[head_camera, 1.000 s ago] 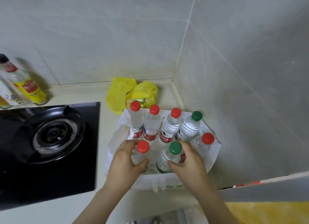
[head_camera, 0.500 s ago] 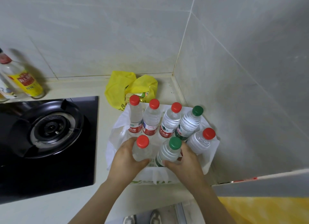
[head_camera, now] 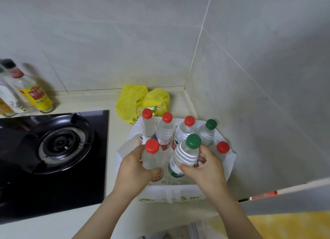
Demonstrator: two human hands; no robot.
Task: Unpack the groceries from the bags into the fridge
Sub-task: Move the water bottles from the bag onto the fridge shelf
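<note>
Holding, left hand (head_camera: 133, 169): fingers and thumb curled round the clear body of a red-capped bottle (head_camera: 151, 157), just below the cap
Holding, right hand (head_camera: 205, 169): fingers wrapped round the ribbed body of a green-capped bottle (head_camera: 185, 155), thumb on the near side
Location: both held bottles sit at the near side of the open white bag (head_camera: 227, 161), which stands on the counter (head_camera: 112, 131) in the wall corner; cannot tell whether their bases touch the bag floor
Axis, red-capped bottle: long axis near upright, cap toward the camera
Axis, green-capped bottle: tilted, cap leaning right and away, base toward the bag's near rim
Others in bag: back-row bottles (head_camera: 164, 131) upright along the far side, three red caps and one green; side bottle (head_camera: 223, 147) with red cap just beside the right hand
Edges: right wall (head_camera: 259, 114) just beside the bag; yellow bag (head_camera: 128, 103) touching its far-left rim, back wall (head_camera: 107, 42) behind that
Open room: bare counter strip between the white bag and the black stove (head_camera: 62, 144) on the left; counter front edge just nearer than the bag
Far left: oil bottle (head_camera: 34, 94) against the back wall, blurred
</note>
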